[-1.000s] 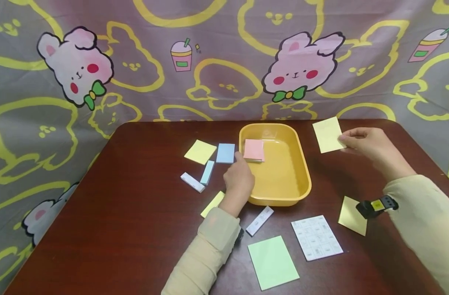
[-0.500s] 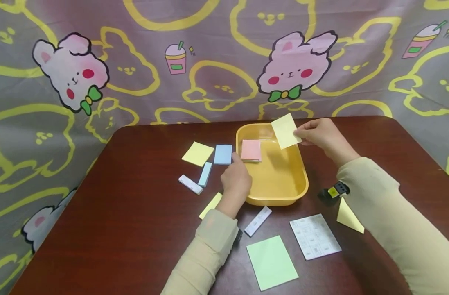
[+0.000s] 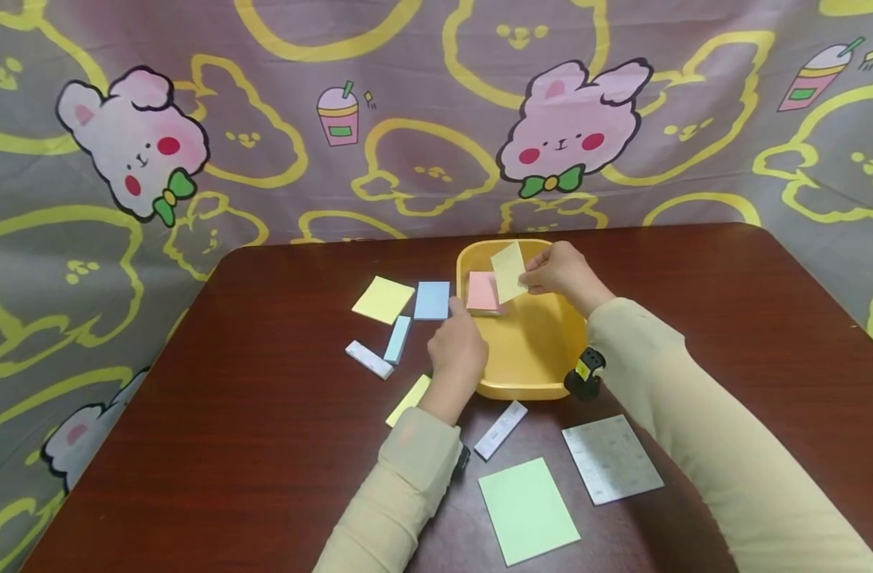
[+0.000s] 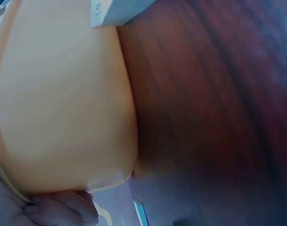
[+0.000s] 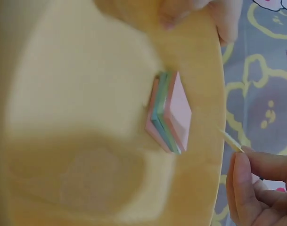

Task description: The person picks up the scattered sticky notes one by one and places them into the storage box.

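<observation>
My right hand [image 3: 565,272] pinches a pale yellow sticky note pad [image 3: 508,272] by its right edge, above the far part of the yellow plastic basin [image 3: 532,354]. In the right wrist view the pad shows edge-on between thumb and fingers. My left hand [image 3: 459,350] grips the basin's left rim, thumb on the inner side and fingers curled outside. Inside the basin, against its left wall, lies a small stack of sticky notes [image 5: 176,113], pink on top with green, blue and pink layers below. The held pad partly covers this stack in the head view.
Left of the basin lie a yellow pad [image 3: 383,300], a blue pad [image 3: 432,301], a narrow light-blue box [image 3: 397,341], a narrow white box [image 3: 368,360] and another yellow pad [image 3: 409,400]. In front are a white box [image 3: 501,430], a green pad [image 3: 529,511] and a patterned white square [image 3: 612,459].
My right hand has carried the yellow sticky note pad leftward from beyond the basin's right side to over it. The left hand stays on the rim. My right sleeve now covers another yellow pad.
</observation>
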{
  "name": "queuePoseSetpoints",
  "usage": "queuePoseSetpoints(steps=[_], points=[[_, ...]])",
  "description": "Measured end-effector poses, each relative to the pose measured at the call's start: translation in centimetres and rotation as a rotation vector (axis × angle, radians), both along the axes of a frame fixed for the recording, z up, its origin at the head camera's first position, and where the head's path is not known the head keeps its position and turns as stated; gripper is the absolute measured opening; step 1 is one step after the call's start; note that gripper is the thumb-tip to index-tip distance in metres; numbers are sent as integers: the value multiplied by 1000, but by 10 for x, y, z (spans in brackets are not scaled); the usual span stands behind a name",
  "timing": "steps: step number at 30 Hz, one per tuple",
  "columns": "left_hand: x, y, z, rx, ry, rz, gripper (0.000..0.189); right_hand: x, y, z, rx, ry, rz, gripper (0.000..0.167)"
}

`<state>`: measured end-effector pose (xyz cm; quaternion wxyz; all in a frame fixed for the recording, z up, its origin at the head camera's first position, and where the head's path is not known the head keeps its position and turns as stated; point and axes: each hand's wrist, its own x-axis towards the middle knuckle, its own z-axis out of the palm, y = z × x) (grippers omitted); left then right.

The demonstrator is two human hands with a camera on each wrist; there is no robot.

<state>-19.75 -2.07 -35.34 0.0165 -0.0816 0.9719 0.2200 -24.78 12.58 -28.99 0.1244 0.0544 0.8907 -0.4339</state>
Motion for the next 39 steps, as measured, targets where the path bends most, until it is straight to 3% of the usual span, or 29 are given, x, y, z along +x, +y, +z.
queuePoseSetpoints(steps=[5, 15, 22, 30, 39], points=[[0, -1, 1, -1, -6, 0, 45, -1, -4, 1, 19, -12, 8, 25], [0, -2, 0, 1, 5, 7, 44, -9, -16, 12, 18, 43, -9, 19], [0, 0, 0, -34, -4, -9, 45, -12, -17, 2, 27, 3, -15, 22], [0, 0, -1, -41, 20, -3, 44, -16, -19, -14, -59, -24, 12, 30], [1, -1, 0, -37, 22, 2, 38, -18, -23, -17, -29, -9, 25, 19]])
